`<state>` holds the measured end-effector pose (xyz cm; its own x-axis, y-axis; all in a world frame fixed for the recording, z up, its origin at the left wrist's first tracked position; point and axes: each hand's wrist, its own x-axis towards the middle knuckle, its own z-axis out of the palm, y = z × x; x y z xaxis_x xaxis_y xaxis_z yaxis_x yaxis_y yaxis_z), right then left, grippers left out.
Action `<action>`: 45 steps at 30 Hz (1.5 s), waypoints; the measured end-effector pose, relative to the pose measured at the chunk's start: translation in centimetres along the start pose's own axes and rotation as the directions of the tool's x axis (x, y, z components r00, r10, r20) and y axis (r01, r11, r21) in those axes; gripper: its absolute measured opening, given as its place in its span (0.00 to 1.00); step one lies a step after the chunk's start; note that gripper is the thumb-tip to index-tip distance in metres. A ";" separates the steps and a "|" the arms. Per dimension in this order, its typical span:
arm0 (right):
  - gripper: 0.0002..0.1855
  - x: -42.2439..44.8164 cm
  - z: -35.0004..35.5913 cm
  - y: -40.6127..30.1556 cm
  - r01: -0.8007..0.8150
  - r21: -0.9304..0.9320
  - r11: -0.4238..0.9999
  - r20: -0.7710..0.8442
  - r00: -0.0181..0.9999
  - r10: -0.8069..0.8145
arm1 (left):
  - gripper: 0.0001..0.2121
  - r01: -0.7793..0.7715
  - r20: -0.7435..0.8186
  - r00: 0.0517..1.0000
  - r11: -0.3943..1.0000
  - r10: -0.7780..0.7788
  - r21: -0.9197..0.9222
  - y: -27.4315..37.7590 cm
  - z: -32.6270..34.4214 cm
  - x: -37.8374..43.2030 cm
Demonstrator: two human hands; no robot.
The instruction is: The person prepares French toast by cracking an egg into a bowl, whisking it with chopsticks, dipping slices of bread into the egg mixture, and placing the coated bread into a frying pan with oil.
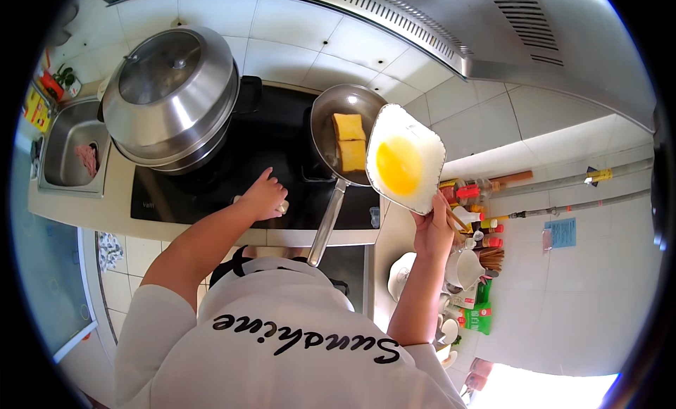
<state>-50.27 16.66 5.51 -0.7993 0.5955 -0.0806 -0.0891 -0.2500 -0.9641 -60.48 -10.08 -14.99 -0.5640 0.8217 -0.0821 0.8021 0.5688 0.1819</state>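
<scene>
My right hand (434,227) grips the lower corner of a white dish (433,145) that holds beaten egg (398,165); chopsticks (457,219) stick out beside its fingers. The dish is tilted and overlaps the right rim of a frying pan (323,118) in this view. Two yellow bread-like slices (351,141) lie in the pan. Its metal handle (327,224) points towards me. My left hand (265,197) is over the front control area of the black cooktop (211,198), with a knob (283,206) partly visible under its fingers; whether it grips the knob, I cannot tell.
A large lidded steel steamer (216,92) stands on the cooktop's left side. Further left is a sink (74,118) with a pink cloth (86,160). Bottles (492,242), a white pitcher (465,269) and packets crowd the right counter (388,245). A range hood (528,81) hangs above.
</scene>
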 end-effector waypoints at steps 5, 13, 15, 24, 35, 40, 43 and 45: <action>0.15 0.5 -0.8 0.4 -0.003 0.005 1.000 -0.018 1.000 0.003 | 0.20 0.083 0.059 0.995 0.997 -0.082 -0.005 0.5 -0.2 0.0; 0.16 1.7 -2.0 0.4 -0.010 -0.003 1.000 -0.053 0.999 0.010 | 0.18 0.134 -0.219 0.961 0.978 -0.167 -0.158 1.0 -0.8 -0.9; 0.16 2.1 -2.1 0.3 -0.026 -0.004 1.000 -0.050 0.998 0.025 | 0.14 0.165 -0.172 0.956 0.919 -0.239 -0.358 1.9 -4.0 -0.7; 0.20 3.9 -1.8 1.0 -0.125 0.004 0.992 0.035 0.992 0.125 | 0.24 -0.132 -0.068 0.949 -0.192 -0.309 -0.972 8.7 -15.7 4.0; 0.24 9.0 -0.5 1.2 -0.186 -0.083 0.979 0.298 0.933 0.203 | 0.19 -0.023 0.135 0.934 -0.433 -0.330 -0.901 6.9 -17.8 6.2; 0.26 12.6 -0.8 1.5 -0.055 -0.188 0.981 0.300 0.948 0.110 | 0.19 -0.126 0.090 0.857 -0.376 -0.507 -0.918 5.7 -17.7 7.1; 0.22 14.4 -1.5 1.7 -0.013 -0.237 0.971 0.314 0.945 0.089 | 0.18 -0.123 0.112 0.804 -0.348 -0.584 -0.929 4.5 -17.2 7.8; 0.19 15.4 -1.9 2.3 0.022 -0.273 0.962 0.338 0.938 0.075 | 0.17 -0.132 0.123 0.755 -0.334 -0.644 -0.933 4.1 -16.8 8.6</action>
<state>-61.64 26.69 1.62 -0.9573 0.2821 -0.0625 0.0596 -0.0189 -0.9980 -65.31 -1.32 1.54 -0.9182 0.2587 -0.3001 -0.3763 -0.3325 0.8648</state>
